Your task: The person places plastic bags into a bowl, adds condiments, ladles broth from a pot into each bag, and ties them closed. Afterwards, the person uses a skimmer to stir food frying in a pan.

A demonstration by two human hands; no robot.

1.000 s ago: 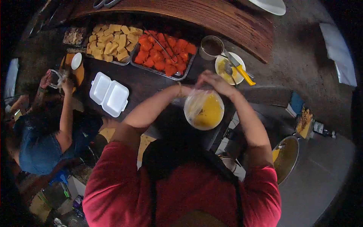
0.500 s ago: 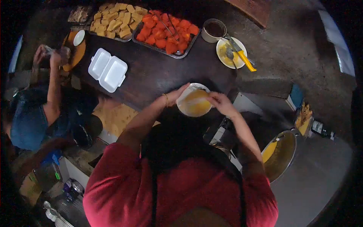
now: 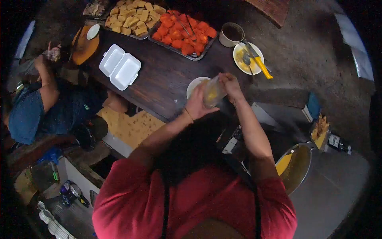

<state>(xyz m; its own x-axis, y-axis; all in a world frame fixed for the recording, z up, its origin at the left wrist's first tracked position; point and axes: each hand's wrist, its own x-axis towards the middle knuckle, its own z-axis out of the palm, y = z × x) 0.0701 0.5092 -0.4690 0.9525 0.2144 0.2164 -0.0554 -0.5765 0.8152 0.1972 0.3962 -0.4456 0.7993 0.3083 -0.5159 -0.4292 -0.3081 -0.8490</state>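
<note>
A clear plastic bag (image 3: pixel 213 92) with something yellow in its lower part is held up in front of me. My right hand (image 3: pixel 231 85) pinches the bag near its top. Around its lower left side curls my left hand (image 3: pixel 197 104), with the thumb stretched beneath. Partly hidden behind my left hand, a white bowl (image 3: pixel 192 85) rests on the dark table; its contents are mostly covered. Farther left, an open white foam box (image 3: pixel 124 71) lies with both halves facing up.
Trays of orange-red pieces (image 3: pixel 185 34) and tan blocks (image 3: pixel 133 18) stand at the back. A dark-filled pot (image 3: pixel 231 34) and a plate with a yellow-handled knife (image 3: pixel 260 65) are back right. A large pan (image 3: pixel 304 169) is low right. Another person (image 3: pixel 30 115) works at left.
The plastic bag has risen out of the bowl between my hands. My left hand has gone from the bowl's rim to the bag. The other person's hands have moved slightly.
</note>
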